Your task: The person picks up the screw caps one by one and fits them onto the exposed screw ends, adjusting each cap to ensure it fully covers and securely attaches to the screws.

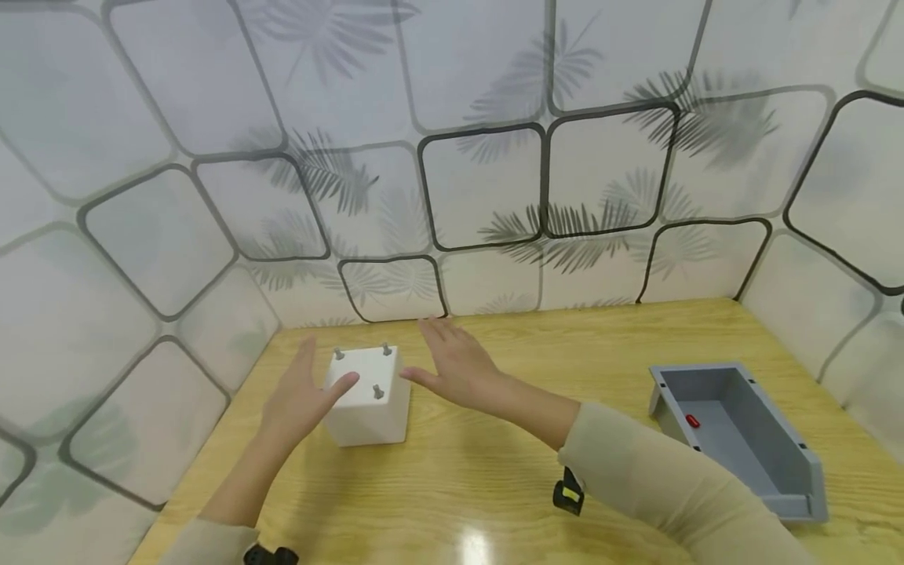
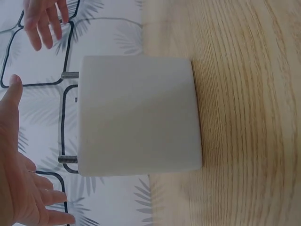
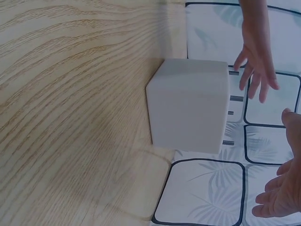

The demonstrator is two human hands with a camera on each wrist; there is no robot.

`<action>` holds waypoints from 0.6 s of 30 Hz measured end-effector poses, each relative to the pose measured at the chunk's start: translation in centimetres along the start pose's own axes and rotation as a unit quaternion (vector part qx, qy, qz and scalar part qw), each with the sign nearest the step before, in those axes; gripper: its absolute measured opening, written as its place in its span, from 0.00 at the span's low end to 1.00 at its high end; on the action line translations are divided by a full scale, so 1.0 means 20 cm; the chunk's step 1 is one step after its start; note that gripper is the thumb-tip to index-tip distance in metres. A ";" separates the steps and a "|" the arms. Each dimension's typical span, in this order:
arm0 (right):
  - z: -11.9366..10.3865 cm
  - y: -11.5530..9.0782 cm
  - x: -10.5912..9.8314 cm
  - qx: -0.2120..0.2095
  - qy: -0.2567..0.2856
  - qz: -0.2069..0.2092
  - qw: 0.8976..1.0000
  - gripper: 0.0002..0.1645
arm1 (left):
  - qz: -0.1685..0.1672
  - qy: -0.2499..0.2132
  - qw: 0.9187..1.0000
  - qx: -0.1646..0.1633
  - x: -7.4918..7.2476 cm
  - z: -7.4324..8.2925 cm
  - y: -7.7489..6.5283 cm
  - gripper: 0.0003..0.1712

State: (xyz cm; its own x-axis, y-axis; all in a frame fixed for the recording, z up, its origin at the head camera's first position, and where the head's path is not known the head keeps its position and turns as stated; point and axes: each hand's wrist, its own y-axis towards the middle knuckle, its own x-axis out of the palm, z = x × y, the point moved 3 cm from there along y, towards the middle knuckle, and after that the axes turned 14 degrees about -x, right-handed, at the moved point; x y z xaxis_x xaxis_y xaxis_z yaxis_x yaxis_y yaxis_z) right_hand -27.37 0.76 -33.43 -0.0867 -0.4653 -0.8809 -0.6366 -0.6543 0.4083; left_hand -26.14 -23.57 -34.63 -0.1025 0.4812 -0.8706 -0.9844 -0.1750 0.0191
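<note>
On the wooden table stands a white block [image 1: 367,420] with threaded metal studs sticking up from its top; one stud [image 1: 377,391] shows near its front right corner. My left hand [image 1: 300,396] is held above the table at the block's left, thumb stretched across the top in the head view. To the right of the block my right hand [image 1: 459,365] hovers with straight fingers, its thumb pointing at the block. Both palms face inward and hold nothing. In the left wrist view the block [image 2: 138,115] has bare sides, with studs [image 2: 68,159] along its upper edge.
A grey open tray [image 1: 812,471] lies at the right of the table [image 1: 452,486], with a small red piece [image 1: 693,421] inside. Patterned walls [image 1: 487,188] rise behind the table and along both sides.
</note>
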 end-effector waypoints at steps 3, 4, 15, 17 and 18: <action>0.00 0.01 0.01 0.008 0.016 0.003 1.000 0.47 | -0.032 -0.019 0.999 -0.026 0.00 -0.01 0.01 0.61; 0.00 0.01 0.02 0.013 0.021 0.001 1.000 0.47 | -0.039 -0.023 0.999 -0.030 0.00 -0.02 0.02 0.61; 0.04 0.03 0.07 0.116 0.227 -0.014 0.967 0.43 | -0.115 -0.086 0.985 -0.093 -0.02 -0.06 0.05 0.57; 0.05 0.04 0.08 0.126 0.236 -0.006 0.964 0.43 | -0.123 -0.103 0.982 -0.099 -0.02 -0.07 0.05 0.56; 0.05 0.04 0.09 0.130 0.240 -0.003 0.962 0.43 | -0.129 -0.116 0.980 -0.101 -0.02 -0.08 0.05 0.55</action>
State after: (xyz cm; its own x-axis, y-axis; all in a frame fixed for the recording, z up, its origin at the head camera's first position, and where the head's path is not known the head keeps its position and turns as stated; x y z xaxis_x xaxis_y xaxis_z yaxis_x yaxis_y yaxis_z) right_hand -28.77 0.01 -34.91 0.2415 -0.7244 -0.6457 -0.8119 -0.5152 0.2744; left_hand -26.89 -25.23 -35.08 0.0937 0.7101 -0.6979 -0.9356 -0.1769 -0.3056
